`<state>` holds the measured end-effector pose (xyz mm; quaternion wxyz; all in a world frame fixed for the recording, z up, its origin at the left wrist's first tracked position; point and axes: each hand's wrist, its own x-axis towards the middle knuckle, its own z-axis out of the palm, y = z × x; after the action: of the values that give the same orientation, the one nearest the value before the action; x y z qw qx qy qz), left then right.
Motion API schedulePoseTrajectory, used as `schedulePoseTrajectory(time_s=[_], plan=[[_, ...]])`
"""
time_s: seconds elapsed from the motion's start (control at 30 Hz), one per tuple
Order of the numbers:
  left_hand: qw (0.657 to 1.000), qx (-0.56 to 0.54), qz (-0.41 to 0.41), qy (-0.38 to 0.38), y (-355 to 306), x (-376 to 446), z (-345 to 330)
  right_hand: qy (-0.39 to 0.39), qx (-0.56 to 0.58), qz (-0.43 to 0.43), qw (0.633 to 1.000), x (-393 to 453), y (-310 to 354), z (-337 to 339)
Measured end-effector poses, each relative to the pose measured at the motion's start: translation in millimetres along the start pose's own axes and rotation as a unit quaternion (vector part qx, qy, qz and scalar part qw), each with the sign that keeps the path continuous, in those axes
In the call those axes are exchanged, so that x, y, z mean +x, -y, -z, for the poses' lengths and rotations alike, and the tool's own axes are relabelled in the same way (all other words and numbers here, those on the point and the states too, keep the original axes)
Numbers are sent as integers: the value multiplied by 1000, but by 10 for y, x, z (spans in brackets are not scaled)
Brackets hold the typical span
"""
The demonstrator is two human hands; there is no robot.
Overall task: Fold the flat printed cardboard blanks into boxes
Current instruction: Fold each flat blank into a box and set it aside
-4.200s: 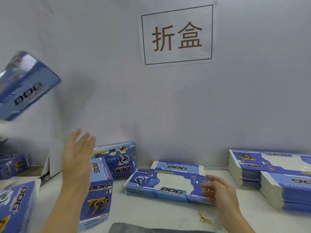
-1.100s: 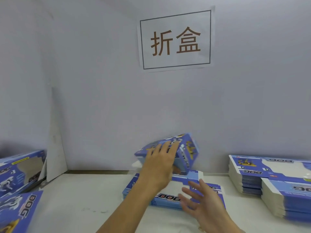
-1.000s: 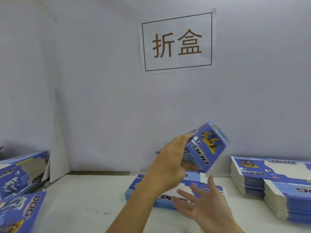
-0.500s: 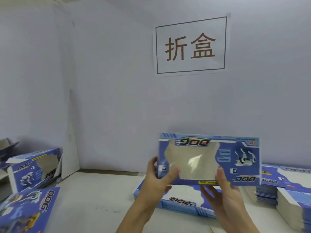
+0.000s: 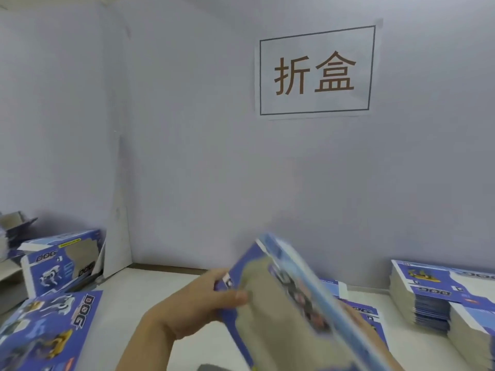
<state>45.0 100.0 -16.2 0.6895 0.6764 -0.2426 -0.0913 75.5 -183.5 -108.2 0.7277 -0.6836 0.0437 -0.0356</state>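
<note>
Your left hand (image 5: 198,303) pinches the blurred cardboard blank (image 5: 289,303); right hand hidden, grip unknown; one-sided hold risks creasing its window panel

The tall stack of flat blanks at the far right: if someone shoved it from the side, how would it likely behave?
The stack of blanks would probably shear, upper sheets sliding first: it is many loose thin sheets, and the printed faces look glossy, so likely slippery. It seems unlikely to tip, being wider than tall. As a whole it is probably heavy; a single blank, like the one the left hand holds, looks light.
</note>
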Motion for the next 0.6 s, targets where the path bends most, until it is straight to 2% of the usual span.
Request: schedulePoseTrajectory(time_s=[0.03,0.07,0.1,0.13,0.17,0.2,0.23,0.3,0.4,0.47,0.5,0.53,0.57,0.6], plan=[[995,-70,-45,-62,-51,41,-17,24,11,-63,998,-15,90,-51],[968,-175,-104,-147,-109,76,2,33,28,-106,993,-51,158,-75],[920,-269,-173,-225,-158,88,60,42,36,-128,990,-84,217,-98],[871,-335,-236,-270,-201,74,150,48,32,-129,990,-83,220,-124],[835,-375,-265,-303,-217,41,258,51,29,-124,991,-101,218,-114],[815,-400,-261,-329,-201,-2,367,53,25,-120,991,-102,208,-116],[812,-410,-238,-342,-153,-54,461,60,23,-121,991,-105,221,-129],[832,-382,-191,-353,4,-110,590,47,10,-131,990,-107,229,-142],[884,-279,-118,-357,125,-55,540,57,-8,-104,993,-140,241,-128],[926,-98,-42,-362,156,23,411,78,-44,-83,993,-150,234,-140],[933,48,-1,-356,193,46,349,81,-65,-77,992,-142,228,-138],[914,198,37,-353,225,77,344,88,-82,-70,990,-134,215,-138],[865,352,81,-348,249,100,394,100,-96,-72,988,-120,201,-134],[802,447,112,-381,270,113,442,102,-95,-76,987,-103,191,-126]])
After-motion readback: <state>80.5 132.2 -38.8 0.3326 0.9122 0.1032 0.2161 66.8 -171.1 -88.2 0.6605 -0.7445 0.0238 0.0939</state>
